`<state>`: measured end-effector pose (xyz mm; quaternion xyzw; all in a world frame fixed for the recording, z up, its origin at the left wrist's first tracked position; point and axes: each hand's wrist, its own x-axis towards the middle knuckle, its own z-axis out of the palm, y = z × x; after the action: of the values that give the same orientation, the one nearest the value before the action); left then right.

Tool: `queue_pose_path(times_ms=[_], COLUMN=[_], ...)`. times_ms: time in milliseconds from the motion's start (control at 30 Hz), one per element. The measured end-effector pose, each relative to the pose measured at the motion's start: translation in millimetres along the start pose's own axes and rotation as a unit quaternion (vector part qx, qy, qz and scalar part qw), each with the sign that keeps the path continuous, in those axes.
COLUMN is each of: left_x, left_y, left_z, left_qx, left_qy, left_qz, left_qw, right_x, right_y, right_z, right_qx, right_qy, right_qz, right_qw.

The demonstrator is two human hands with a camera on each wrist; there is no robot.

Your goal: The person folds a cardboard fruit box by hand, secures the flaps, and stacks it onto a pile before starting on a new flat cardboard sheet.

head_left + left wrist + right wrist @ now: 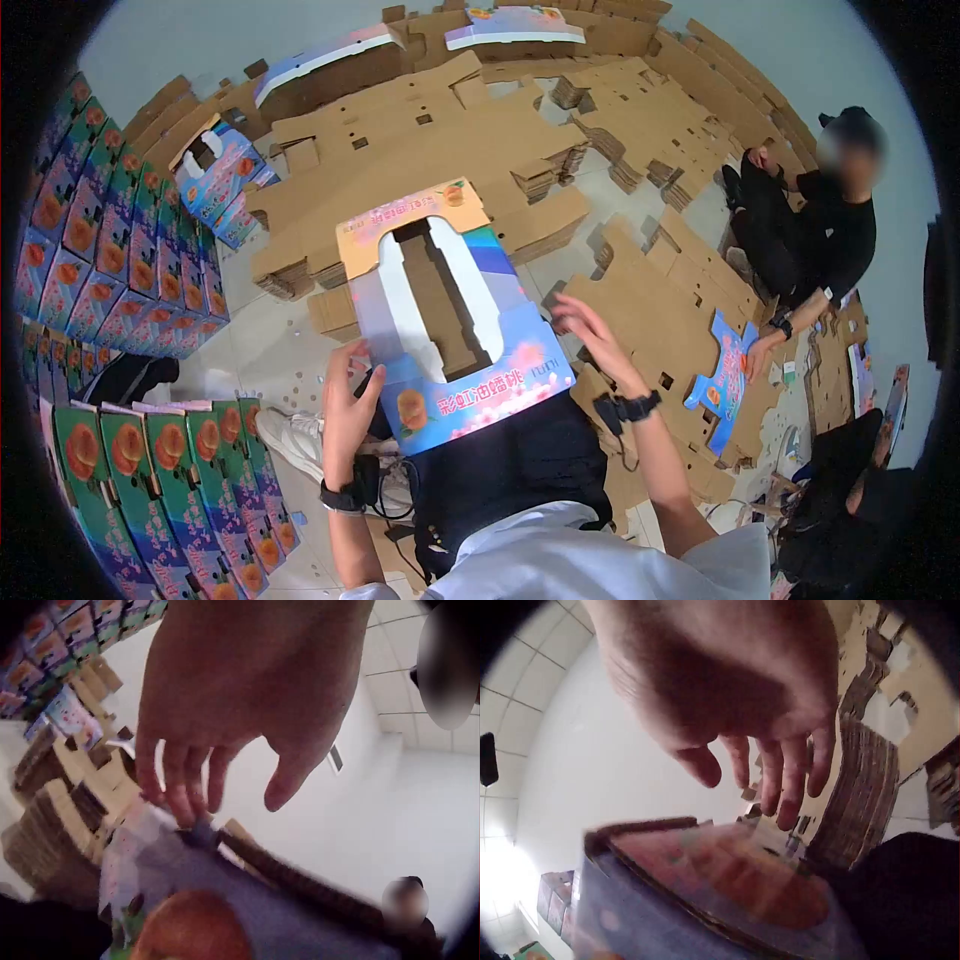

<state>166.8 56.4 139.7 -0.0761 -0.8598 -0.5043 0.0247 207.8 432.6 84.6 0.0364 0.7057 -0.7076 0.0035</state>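
Note:
A printed cardboard fruit box (pixel 545 372), blue and pink with peaches and blossoms, rests on the person's lap. Through the large cutout in its top its brown inside shows. Beside the box's left side is the left hand (pixel 352 405), thumb apart from the fingers; in the left wrist view its fingertips (pixel 196 814) come right at the box's edge. The right hand (pixel 600 345) hovers at the right side, its fingers loosely bent and spread. From the right wrist view, a gap shows between that hand's thumb and the box corner (pixel 604 840). Neither hand grips anything.
Stacks of flat brown cardboard (pixel 400 130) cover the floor ahead. Finished printed boxes (pixel 120 240) are piled high at left, with more boxes (pixel 160 480) nearer. At right, a seated person (pixel 850 220) in black touches a flat blue printed piece (pixel 715 380).

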Motion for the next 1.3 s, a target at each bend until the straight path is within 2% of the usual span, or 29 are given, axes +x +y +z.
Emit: queue_pose_path(times_ms=[33,67,100,133,200,267,333,367,433,467,500,567,633,700,767,833,867,900,967,1100,1167,1300], left_x=[1.6,2.1,3.2,5.0,8.9,4.9,3.9,-0.9,-14.5,-23.7,-32.4,-54.4,-67.7,-78.9,-82.5,-85.7,-85.4,-85.3,-82.3,-81.4,-82.5,-78.4], left_y=[-12.7,-13.5,-11.4,-9.6,-9.8,-11.7,-9.9,-10.9,-6.2,3.7,-0.3,-12.2,3.3,5.8,8.7,4.2,5.6,5.6,3.5,-2.6,-10.2,-19.0], left_z=[5.4,12.8,20.4,25.0,26.4,20.3,11.6,10.6,10.9,8.5,9.0,9.5,11.7,11.9,12.2,11.0,8.5,6.0,-0.3,-7.4,-7.5,-1.9], left_qx=[-0.043,-0.042,-0.007,0.029,0.05,0.07,-0.012,-0.012,-0.13,-0.14,-0.142,-0.245,-0.264,-0.329,-0.333,-0.351,-0.346,-0.344,-0.308,-0.29,-0.406,-0.419], left_qy=[-0.054,-0.063,-0.049,-0.033,-0.033,-0.025,-0.094,-0.093,-0.089,-0.081,-0.081,-0.069,-0.065,-0.107,-0.12,-0.167,-0.176,-0.178,-0.217,-0.252,-0.256,-0.293], left_qz=[-0.018,-0.019,0.009,0.037,0.029,0.019,-0.026,-0.026,-0.06,-0.067,-0.065,-0.067,-0.093,-0.12,-0.129,-0.129,-0.127,-0.129,-0.129,-0.155,-0.185,-0.136], left_qw=[0.997,0.997,0.999,0.998,0.998,0.997,0.995,0.995,0.986,0.985,0.984,0.965,0.958,0.93,0.926,0.913,0.913,0.913,0.917,0.91,0.858,0.849], right_x=[10.9,21.9,26.9,27.7,27.0,13.4,0.5,-6.4,-19.3,-28.9,-36.0,-58.1,-73.0,-84.5,-89.9,-95.0,-97.3,-99.0,-98.9,-101.3,-107.2,-117.3], right_y=[-1.2,-2.9,-3.1,3.0,17.5,21.4,10.3,1.2,-13.9,-17.4,-13.8,-25.7,-22.3,-16.0,-18.0,-16.0,-13.4,-16.3,-27.8,-30.9,-32.1,-16.9], right_z=[11.8,23.6,29.0,28.7,29.7,30.1,34.1,34.9,31.4,27.5,21.7,22.0,25.3,21.8,21.5,11.9,7.8,5.3,2.0,-5.4,-8.3,-22.0], right_qx=[0.001,-0.065,-0.131,-0.128,-0.165,-0.152,-0.099,-0.099,-0.119,-0.099,-0.082,-0.12,-0.086,-0.047,-0.072,-0.034,-0.013,-0.011,-0.017,0.026,0.025,0.02], right_qy=[0.007,-0.001,-0.011,-0.007,0.031,0.038,0.049,0.048,0.009,-0.013,-0.04,-0.05,-0.038,-0.045,-0.052,-0.105,-0.133,-0.132,-0.194,-0.221,-0.222,-0.258], right_qz=[0.003,-0.026,-0.056,-0.053,0.025,0.005,-0.035,-0.036,-0.035,0.008,0.008,0.01,0.016,0.056,0.056,0.065,0.104,0.106,0.123,0.169,0.183,0.207], right_qw=[1.0,0.998,0.99,0.99,0.985,0.988,0.993,0.993,0.992,0.995,0.996,0.991,0.995,0.996,0.995,0.992,0.986,0.986,0.973,0.96,0.957,0.944])
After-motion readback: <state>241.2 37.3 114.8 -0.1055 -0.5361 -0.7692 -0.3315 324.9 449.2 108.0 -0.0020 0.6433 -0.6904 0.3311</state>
